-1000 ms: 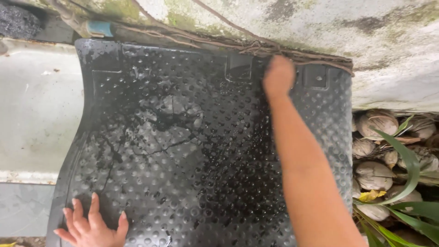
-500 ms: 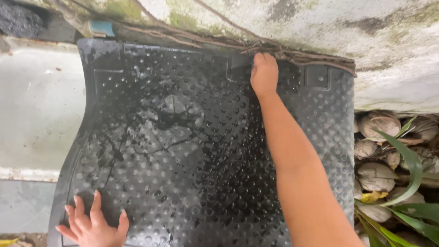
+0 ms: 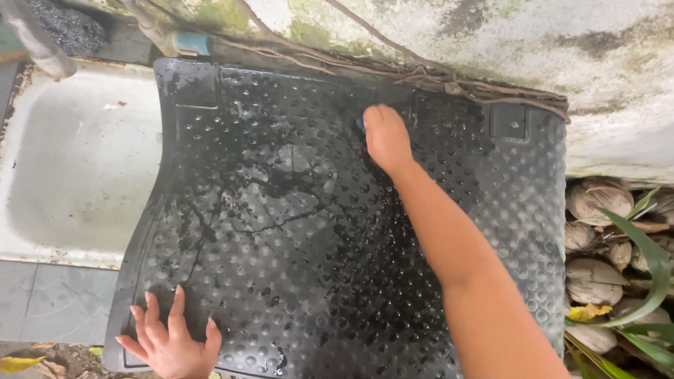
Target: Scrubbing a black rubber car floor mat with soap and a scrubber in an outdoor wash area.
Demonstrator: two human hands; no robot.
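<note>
The left hand [image 3: 172, 342] lies flat, palm down, fingers spread wide and pointing away from the body, low at the left. The right arm [image 3: 456, 260] stretches out almost straight, its hand [image 3: 385, 137] palm down with fingers curled under and out of sight.

The mat [image 3: 295, 231] lay at the middle, its left part overhanging the sink [image 3: 77, 161], which sat to the mat's left. A wall [image 3: 491, 42] stood behind the mat, with roots [image 3: 449, 81] running along the mat's far edge. Coconut husks [image 3: 597, 238] and leaves [image 3: 649, 260] lay to the mat's right. The left hand [image 3: 172, 340] rested flat on the mat's near left corner. The right hand [image 3: 385, 139] pressed on the mat near its far edge, well apart from the left hand, with a small thing [image 3: 360, 125] under its fingers.
</note>
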